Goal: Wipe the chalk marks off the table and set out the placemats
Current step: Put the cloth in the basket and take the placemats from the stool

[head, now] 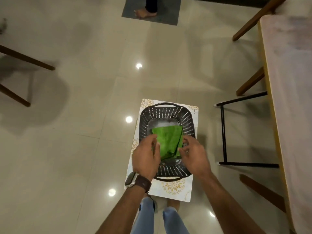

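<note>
Seen from above, a person stands over a black basket (pixel 167 141) low in the centre of the frame, resting on a white patterned placemat (pixel 175 188) on the floor. The left hand (pixel 146 159) and right hand (pixel 194 156) hover at a green cloth (pixel 168 141) in the basket, fingers loosely curled; whether they grip it is unclear. The table (pixel 290 98) runs down the right edge. This looks like fetching the cloth; next, lift it to the table.

Single head view, steep downward over floor (pixel 84 115); basket (pixel 187 119) close below; table (pixel 290 81) at right edge.
</note>
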